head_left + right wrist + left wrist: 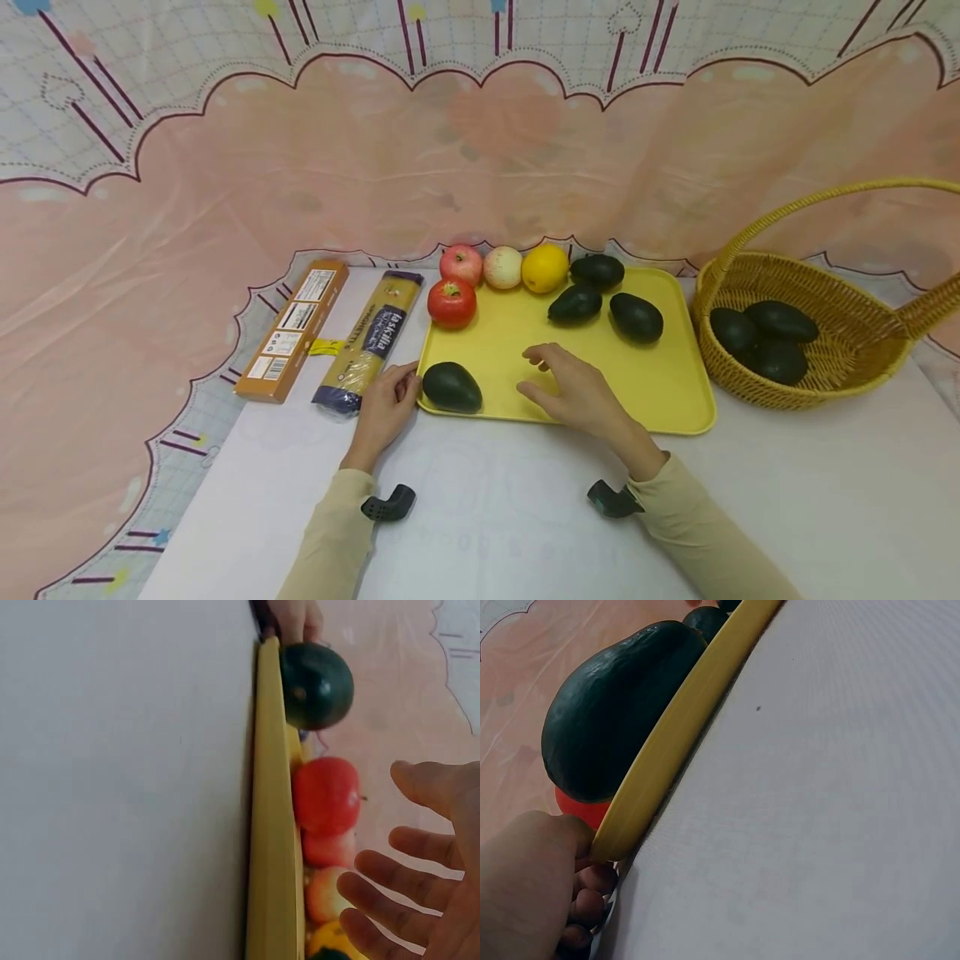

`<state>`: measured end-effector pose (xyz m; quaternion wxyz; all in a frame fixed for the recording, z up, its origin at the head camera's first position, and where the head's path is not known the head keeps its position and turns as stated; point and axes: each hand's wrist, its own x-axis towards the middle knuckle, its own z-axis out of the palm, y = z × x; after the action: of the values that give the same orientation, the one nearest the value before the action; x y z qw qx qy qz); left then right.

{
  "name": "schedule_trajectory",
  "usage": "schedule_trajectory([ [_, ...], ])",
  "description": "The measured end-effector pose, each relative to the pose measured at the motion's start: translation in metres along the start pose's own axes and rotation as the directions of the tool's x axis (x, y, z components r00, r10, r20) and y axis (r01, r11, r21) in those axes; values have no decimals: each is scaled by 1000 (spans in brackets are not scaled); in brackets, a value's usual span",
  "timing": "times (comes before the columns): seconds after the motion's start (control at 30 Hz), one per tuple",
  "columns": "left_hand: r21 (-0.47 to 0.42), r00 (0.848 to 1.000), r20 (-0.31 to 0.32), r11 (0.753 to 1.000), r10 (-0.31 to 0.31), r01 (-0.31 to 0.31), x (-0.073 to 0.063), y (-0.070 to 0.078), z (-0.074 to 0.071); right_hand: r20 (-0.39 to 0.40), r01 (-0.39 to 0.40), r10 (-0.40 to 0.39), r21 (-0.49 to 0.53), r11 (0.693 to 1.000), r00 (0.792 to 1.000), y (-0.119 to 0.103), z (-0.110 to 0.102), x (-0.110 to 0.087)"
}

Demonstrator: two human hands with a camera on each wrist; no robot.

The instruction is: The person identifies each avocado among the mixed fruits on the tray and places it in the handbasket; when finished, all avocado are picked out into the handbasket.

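My left hand (pixel 387 407) pinches the front left corner of a yellow tray (pixel 510 375); in the left wrist view its thumb lies at the rim with curled fingers below. Right beside that hand, a dark green avocado (pixel 452 387) lies on the tray. Over the tray's middle hovers my right hand (pixel 573 390), holding nothing, its fingers (pixel 405 870) spread apart in the right wrist view. Three more avocados (pixel 636 317) lie at the tray's back right. Along its back left are a tomato (pixel 452 303), a red apple (pixel 461 265), a pale apple (pixel 502 267) and a yellow fruit (pixel 545 268).
A wicker basket (pixel 840 385) with a tall handle stands right of the tray, with avocados (pixel 780 361) inside. On the left lie a spaghetti packet (pixel 375 333) and an orange-brown box (pixel 292 332). A patterned cloth (pixel 480 167) hangs behind the white table (pixel 495 517).
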<state>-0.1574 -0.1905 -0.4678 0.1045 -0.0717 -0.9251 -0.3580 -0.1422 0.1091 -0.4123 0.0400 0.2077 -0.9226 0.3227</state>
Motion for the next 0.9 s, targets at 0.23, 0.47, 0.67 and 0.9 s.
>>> schedule_trajectory([
  [0.23, -7, 1000, -13, 1000, 25, -25, -1, 0, 0, 58, 3, -8, 95, 995, 998, -18, 22, 10],
  [0.47, -10, 1000, -6, 1000, 14, -14, -1, 1, 1, 104, -18, 5, 117, 993, 995, -32, 40, 22],
  [0.67, -7, 1000, -1, 1000, 5, -5, -1, 1, 0, 136, -45, 31, 101, 994, 990, -39, 55, 33],
  [0.9, -5, 1000, 4, 1000, -5, 5, -1, 2, -1, 163, -34, 17, 101, 994, 987, -46, 66, 42],
])
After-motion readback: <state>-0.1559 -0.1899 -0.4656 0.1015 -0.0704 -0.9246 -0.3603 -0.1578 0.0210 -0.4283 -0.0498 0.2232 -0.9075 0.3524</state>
